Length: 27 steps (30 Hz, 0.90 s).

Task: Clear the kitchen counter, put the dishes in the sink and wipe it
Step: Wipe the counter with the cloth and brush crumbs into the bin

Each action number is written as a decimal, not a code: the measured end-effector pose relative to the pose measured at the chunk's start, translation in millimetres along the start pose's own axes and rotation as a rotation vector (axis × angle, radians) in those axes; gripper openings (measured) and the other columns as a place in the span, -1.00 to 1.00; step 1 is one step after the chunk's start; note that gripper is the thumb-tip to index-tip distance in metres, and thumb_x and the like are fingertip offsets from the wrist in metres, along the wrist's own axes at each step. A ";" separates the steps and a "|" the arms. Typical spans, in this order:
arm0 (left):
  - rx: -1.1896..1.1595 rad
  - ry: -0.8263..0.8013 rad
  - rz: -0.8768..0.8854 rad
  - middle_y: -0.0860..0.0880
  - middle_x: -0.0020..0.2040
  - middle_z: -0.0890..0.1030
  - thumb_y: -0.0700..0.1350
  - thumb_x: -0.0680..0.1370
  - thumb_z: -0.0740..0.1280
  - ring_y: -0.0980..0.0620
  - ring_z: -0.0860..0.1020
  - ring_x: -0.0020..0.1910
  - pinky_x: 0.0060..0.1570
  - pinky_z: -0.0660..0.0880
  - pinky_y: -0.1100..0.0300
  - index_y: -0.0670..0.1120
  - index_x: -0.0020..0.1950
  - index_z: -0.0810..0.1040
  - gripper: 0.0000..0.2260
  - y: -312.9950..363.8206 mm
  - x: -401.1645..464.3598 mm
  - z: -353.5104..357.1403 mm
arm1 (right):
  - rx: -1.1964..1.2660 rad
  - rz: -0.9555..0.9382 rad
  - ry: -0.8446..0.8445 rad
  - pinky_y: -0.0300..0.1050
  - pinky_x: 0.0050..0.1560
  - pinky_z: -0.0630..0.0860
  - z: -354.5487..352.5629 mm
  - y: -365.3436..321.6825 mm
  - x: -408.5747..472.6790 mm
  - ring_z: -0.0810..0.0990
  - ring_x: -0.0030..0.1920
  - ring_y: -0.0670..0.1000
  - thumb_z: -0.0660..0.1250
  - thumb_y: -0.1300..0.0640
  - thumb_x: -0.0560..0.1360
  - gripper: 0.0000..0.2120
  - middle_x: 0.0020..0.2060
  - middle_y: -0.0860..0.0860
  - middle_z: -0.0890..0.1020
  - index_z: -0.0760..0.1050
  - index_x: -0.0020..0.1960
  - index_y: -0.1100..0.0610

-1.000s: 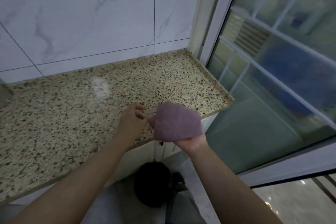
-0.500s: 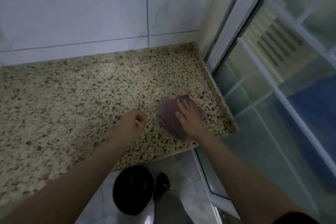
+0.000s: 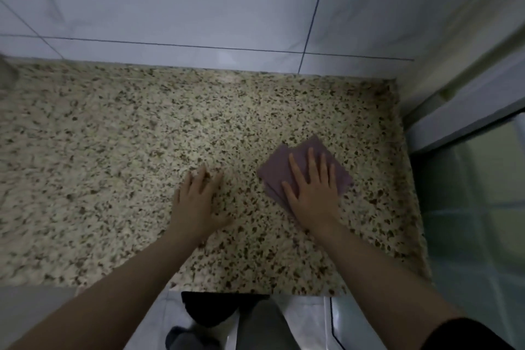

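Observation:
A folded purple cloth (image 3: 295, 162) lies flat on the speckled granite counter (image 3: 119, 150), toward its right end. My right hand (image 3: 311, 193) presses on the cloth with straight, spread fingers and covers its near half. My left hand (image 3: 196, 199) rests palm down on the bare counter about a hand's width left of the cloth, fingers relaxed and holding nothing. No dishes are in view.
A white tiled wall (image 3: 199, 3) runs along the back of the counter. A glass door with a white frame (image 3: 468, 133) stands right of the counter's end. Below the front edge is a dark round object (image 3: 210, 307) on the pale floor.
The cloth went from my raised right hand down onto the counter, and my right hand now lies flat on it. My left hand uncurled and settled on the stone. The view tilted downward.

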<state>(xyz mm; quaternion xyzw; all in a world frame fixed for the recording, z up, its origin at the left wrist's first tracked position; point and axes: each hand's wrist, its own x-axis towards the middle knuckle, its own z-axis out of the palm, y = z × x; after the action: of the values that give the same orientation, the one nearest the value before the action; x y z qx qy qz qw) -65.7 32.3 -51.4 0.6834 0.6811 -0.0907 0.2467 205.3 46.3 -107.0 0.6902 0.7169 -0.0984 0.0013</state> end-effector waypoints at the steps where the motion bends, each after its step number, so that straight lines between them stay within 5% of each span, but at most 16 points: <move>1: 0.006 0.000 0.005 0.03 0.60 -0.20 0.40 0.33 0.38 -0.18 -0.16 0.57 0.50 0.05 -0.20 0.22 0.57 -0.06 -0.04 -2.2 0.7 0.4 | -0.012 -0.026 -0.006 0.22 0.56 -0.08 -1.5 -1.4 16.0 -0.20 0.60 0.18 -0.15 -0.33 0.62 -0.38 0.61 0.07 -0.13 -0.24 0.59 -0.18; 14: 0.030 -0.075 0.011 -0.02 0.58 -0.31 0.33 0.40 0.37 -0.22 -0.28 0.55 0.49 -0.05 -0.23 0.19 0.58 -0.17 -0.05 1.7 8.4 -2.5 | -0.114 -0.525 -0.015 0.13 0.57 -0.05 -16.1 -57.4 194.1 -0.09 0.61 0.11 -0.14 -0.21 0.66 -0.41 0.62 0.02 -0.03 -0.09 0.62 -0.03; 22: -0.028 0.033 0.101 0.06 0.61 -0.14 0.33 0.39 0.37 -0.02 -0.16 0.58 0.52 0.08 -0.11 0.07 0.60 -0.06 -0.05 -38.6 -3.3 -10.0 | -0.084 -0.623 -0.100 0.25 0.56 -0.11 -1.4 -87.8 81.1 -0.21 0.59 0.21 -0.10 -0.40 0.58 -0.31 0.61 0.14 -0.13 -0.11 0.61 -0.13; 27: 0.079 0.097 -0.175 0.06 0.61 -0.17 0.49 0.29 0.30 -0.07 -0.11 0.59 0.51 -0.02 -0.22 0.19 0.58 -0.16 0.03 -113.2 -31.6 -33.9 | -0.116 -0.627 -0.067 0.30 0.53 -0.09 1.0 -107.6 90.2 -0.16 0.59 0.25 -0.07 -0.44 0.55 -0.31 0.60 0.19 -0.09 -0.06 0.60 -0.20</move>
<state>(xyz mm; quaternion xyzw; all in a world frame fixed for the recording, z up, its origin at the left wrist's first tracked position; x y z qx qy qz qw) -185.1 14.2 -31.8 0.6341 0.7451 -0.1055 0.1776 94.4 132.5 -105.5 0.4306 0.8987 -0.0757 0.0339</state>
